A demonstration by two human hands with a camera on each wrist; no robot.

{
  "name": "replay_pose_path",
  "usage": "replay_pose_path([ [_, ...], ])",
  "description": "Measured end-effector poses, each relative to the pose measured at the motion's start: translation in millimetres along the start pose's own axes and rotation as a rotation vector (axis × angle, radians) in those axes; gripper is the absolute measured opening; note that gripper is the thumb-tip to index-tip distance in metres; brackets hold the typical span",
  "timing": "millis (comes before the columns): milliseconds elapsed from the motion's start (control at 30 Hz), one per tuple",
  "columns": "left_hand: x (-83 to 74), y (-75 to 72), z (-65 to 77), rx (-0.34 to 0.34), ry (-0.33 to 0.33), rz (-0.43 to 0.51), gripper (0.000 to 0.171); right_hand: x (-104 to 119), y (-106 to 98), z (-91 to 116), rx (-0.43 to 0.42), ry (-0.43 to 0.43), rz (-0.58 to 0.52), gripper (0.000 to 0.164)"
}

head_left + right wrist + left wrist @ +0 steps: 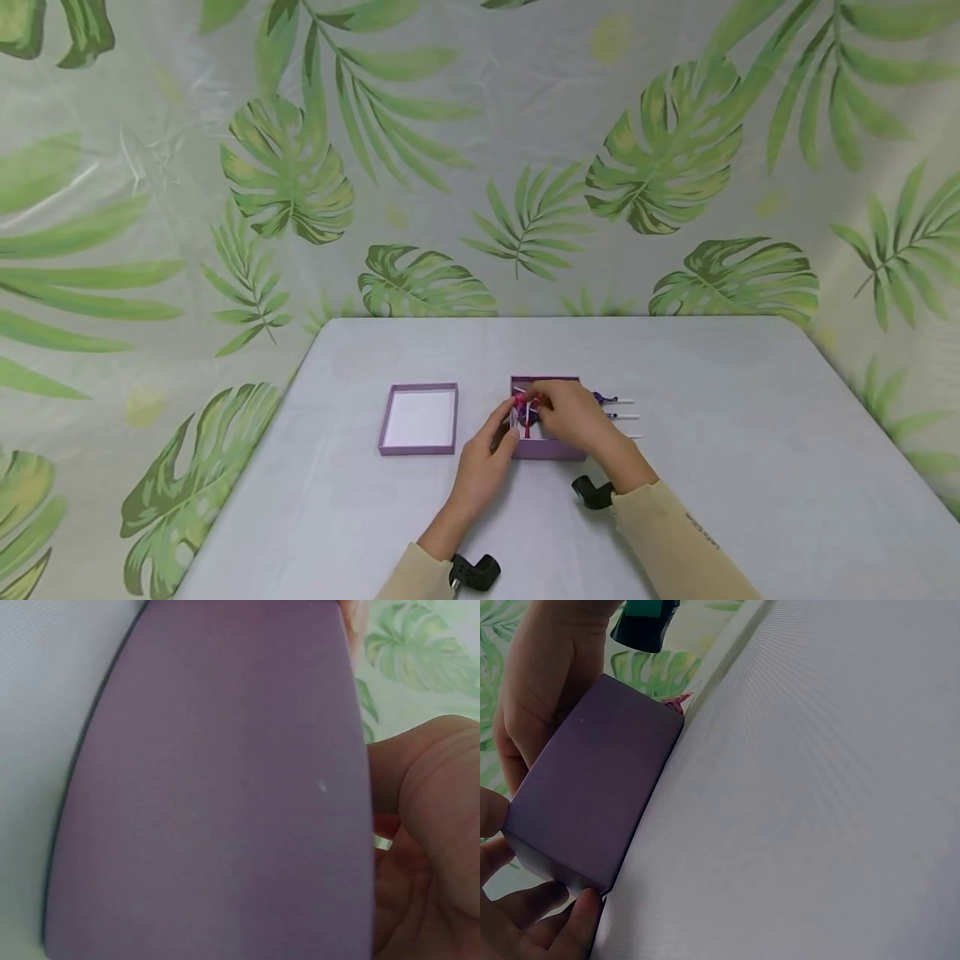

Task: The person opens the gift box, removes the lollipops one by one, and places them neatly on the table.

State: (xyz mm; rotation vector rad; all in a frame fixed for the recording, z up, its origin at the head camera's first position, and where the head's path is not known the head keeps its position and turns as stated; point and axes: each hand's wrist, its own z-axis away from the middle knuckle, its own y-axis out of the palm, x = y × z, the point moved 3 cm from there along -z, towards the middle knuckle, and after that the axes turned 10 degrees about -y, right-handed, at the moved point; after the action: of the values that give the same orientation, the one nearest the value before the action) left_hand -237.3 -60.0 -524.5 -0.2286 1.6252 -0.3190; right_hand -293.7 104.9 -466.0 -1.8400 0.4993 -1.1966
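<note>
A purple box (547,451) stands uncovered on the table, with several lollipops (527,421) in red and dark wrappers inside. My right hand (573,412) reaches over its right part, fingers bent down inside and pinching a lollipop that they mostly hide. In the right wrist view a bit of red and a white stick (382,843) show beneath that hand. At the box's left side, my left hand (483,467) rests its fingertips against the wall. Seen from the left wrist, those fingers (585,919) lie along the box's side near its lower corner.
Left of the box lies a shallow purple-edged lid (418,419), its white inside up. Several more lollipops (606,398) lie to the box's right, white sticks pointing right. The white table (720,467) meets a leaf-patterned curtain (525,150) behind.
</note>
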Motion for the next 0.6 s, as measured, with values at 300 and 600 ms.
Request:
replay_pose_path([
  [300,-1.2,0.3,2.5,0.005,-0.001,-0.010,0.049,-2.5,-11.9,4.6,0.013,-0.034,-0.122,0.012],
  [600,-1.0,-0.3,1.0,-0.004,0.005,-0.011,0.049,-3.7,-20.1,7.5,0.075,-0.041,-0.169,0.010],
])
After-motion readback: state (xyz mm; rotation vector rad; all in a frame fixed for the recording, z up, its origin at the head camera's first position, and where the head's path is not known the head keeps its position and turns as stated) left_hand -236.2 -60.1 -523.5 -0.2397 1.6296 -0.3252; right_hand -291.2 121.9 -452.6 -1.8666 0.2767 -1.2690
